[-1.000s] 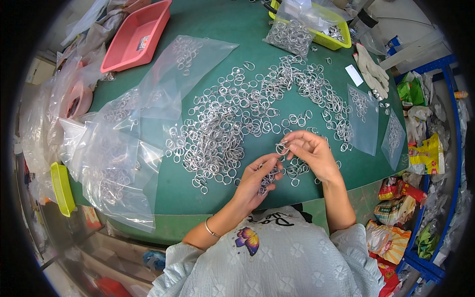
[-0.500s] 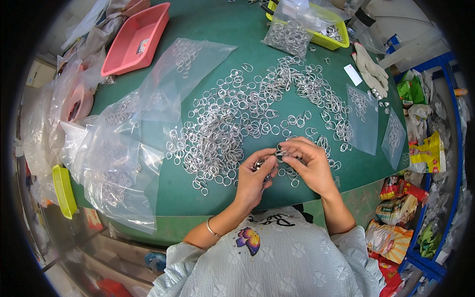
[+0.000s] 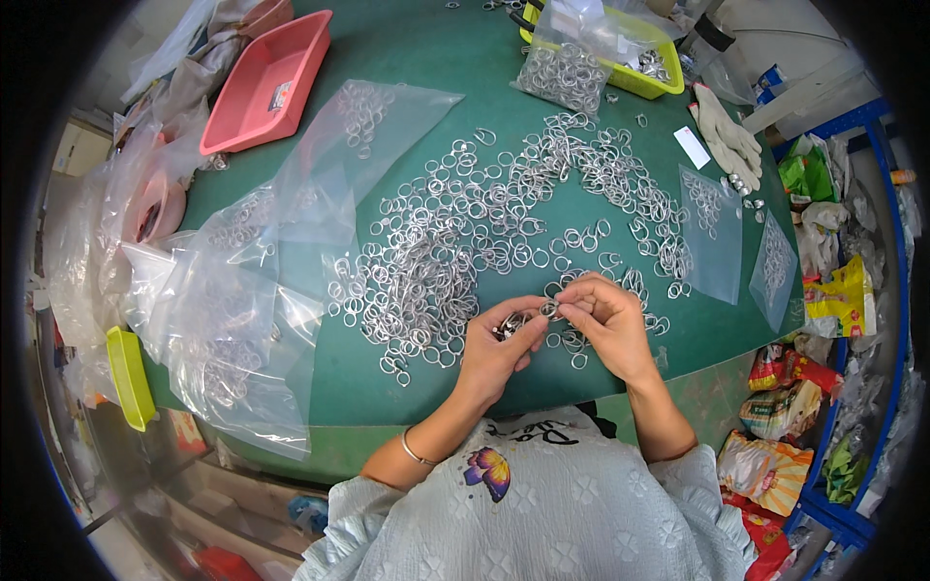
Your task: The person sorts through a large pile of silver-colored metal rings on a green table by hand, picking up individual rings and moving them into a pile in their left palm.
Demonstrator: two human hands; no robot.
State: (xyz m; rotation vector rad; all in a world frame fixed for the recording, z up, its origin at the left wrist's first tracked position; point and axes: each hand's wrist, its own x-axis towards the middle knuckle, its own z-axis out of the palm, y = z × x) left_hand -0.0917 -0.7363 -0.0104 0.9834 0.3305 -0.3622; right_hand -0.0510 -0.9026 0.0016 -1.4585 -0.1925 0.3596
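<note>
My left hand (image 3: 490,352) is closed around several small shiny metal pieces (image 3: 507,326), which show between its thumb and fingers. My right hand (image 3: 612,325) pinches a small silver metal ring (image 3: 549,309) between thumb and fingertips. The ring sits right at the left hand's thumb and index finger, where the two hands meet. Just beyond them, a heap of loose silver rings (image 3: 426,281) spreads over the green table (image 3: 417,58). A few more rings lie beneath and beside the right hand.
Clear plastic bags (image 3: 232,320) with rings cover the left side, near a pink tray (image 3: 266,82). At the back are a filled bag (image 3: 564,77) and a yellow-green basket (image 3: 664,82). White gloves (image 3: 725,140) and two flat bags, one a ring bag (image 3: 712,232), lie right.
My fingertips have come down slightly, and the right hand's fingers have drawn closer together. The ring at the fingertips now shows more plainly. My left thumb has shifted a little.
</note>
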